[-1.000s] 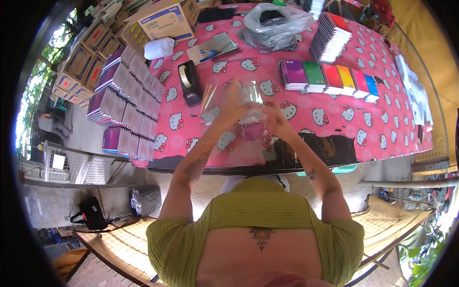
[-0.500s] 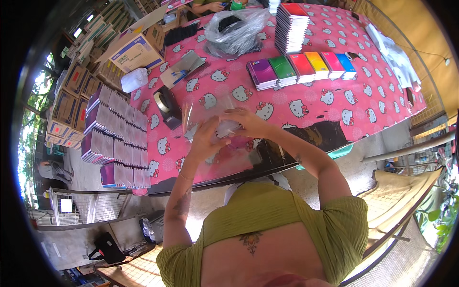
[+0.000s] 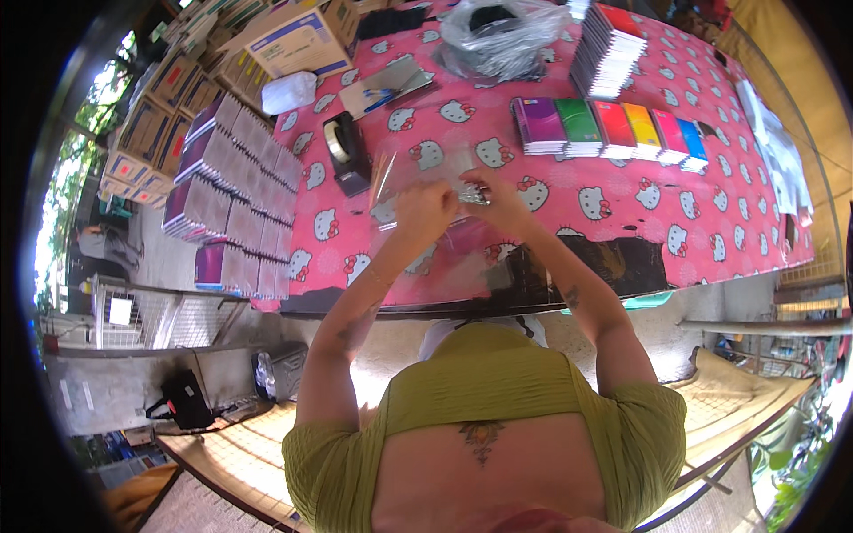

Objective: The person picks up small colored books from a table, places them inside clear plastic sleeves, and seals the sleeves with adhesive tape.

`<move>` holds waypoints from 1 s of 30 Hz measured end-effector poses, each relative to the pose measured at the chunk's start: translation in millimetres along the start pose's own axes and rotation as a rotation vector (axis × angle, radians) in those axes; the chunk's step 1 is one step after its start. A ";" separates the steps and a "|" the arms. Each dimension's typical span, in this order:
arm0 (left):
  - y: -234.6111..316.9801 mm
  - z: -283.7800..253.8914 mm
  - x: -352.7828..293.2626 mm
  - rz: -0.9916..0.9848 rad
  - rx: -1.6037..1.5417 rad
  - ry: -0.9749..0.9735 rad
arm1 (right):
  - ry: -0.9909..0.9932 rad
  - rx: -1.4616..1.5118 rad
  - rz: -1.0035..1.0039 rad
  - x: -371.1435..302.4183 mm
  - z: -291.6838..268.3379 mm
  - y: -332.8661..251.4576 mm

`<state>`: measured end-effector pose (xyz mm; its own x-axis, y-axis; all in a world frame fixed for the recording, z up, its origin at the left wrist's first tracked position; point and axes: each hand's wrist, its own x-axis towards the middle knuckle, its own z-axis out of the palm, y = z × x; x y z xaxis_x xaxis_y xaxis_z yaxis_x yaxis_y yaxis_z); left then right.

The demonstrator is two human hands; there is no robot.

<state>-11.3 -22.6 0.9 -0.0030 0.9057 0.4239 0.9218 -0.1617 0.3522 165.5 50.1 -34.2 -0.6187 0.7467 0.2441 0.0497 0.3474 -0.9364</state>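
Clear plastic film (image 3: 474, 193) is bunched and shiny between my two hands, close to the table's near edge. My left hand (image 3: 426, 211) is curled closed at its left side, with film around the fingers. From the right, my right hand (image 3: 502, 206) pinches the crinkled part. More of the transparent film spreads flat beyond and below my hands, and the tablecloth pattern shows through it. Whether this is a bag or a loose sheet I cannot tell. Just left of the film stands a black tape dispenser (image 3: 347, 153) with a roll of tape.
Stacked spiral notebooks (image 3: 233, 200) fill the left side. Notebooks in several colours (image 3: 613, 131) lie in a row at right, below a tall notebook stack (image 3: 608, 53). A plastic bag (image 3: 498, 44), a board with blue scissors (image 3: 386, 89) and a cardboard box (image 3: 302, 40) are farther back.
My hands were spread over the film with fingers apart; now both are closed on it, and the film between them is bunched. The whole view has shifted, moving the table contents rightward and up.
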 end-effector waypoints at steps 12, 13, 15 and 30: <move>-111.4 -11.4 31.3 -0.490 -0.274 0.370 | 0.170 0.149 0.146 3.5 2.3 27.1; -175.1 -24.9 4.0 -0.580 -0.011 0.391 | 0.129 0.124 0.105 6.5 16.8 16.8; -236.5 -27.0 -15.5 -0.817 -0.098 0.389 | 0.117 0.052 0.036 11.7 24.9 4.6; -149.0 -55.2 0.8 -0.482 0.324 -0.105 | 0.164 0.200 0.136 6.9 16.8 27.0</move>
<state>-170.1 -19.4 -5.2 -0.4274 0.8842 0.1885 0.8977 0.3903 0.2046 149.4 55.2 -62.0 -0.4814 0.8659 0.1356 -0.0424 0.1315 -0.9904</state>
